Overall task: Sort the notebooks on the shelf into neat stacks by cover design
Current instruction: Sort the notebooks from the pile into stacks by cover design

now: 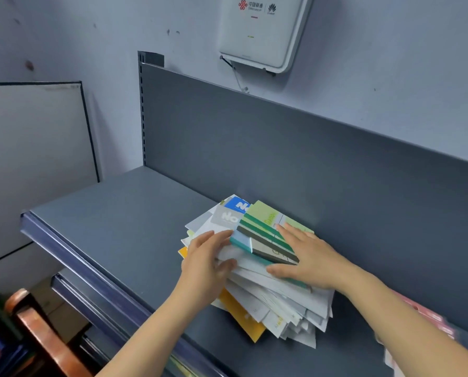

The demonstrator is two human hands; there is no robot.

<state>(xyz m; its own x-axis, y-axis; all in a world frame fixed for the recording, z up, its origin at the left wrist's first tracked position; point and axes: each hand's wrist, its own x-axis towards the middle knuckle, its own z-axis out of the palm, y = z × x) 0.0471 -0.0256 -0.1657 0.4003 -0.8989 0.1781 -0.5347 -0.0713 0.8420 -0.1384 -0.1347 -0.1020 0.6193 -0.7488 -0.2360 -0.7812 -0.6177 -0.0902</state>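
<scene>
Two bare forearms come in from 6 and 4 o'clock, both reaching to the pile of notebooks [276, 303]. The pile sits on the grey shelf [124, 227], at about 5 o'clock from frame centre, close to the shelf's back panel [281, 148]. It is messy, with covers fanned out at odd angles.

Left hand [205, 257] is at the pile's 9 o'clock edge. Its fingers are curled over the white covers and the thumb is tucked against the side, gripping the edge. Right hand [306, 254] lies flat on top at the 3 o'clock side, its fingers straight and slightly spread. It presses on the green-striped notebooks [262, 232], with the thumb along their near edge.

A blue notebook [238, 204] and a grey-cover notebook [224, 216] poke out at the pile's 11 o'clock. A yellow notebook [241, 314] sticks out from the bottom at 7 o'clock.

Blurred pink items [428, 319] lie on the shelf at 4 o'clock; what they are is unclear. A white wall box [260, 31] with a cable hangs at 12 o'clock. A white board [31, 148] leans at 9 o'clock, and brown wooden furniture [37, 330] is at 8 o'clock, below shelf level.
</scene>
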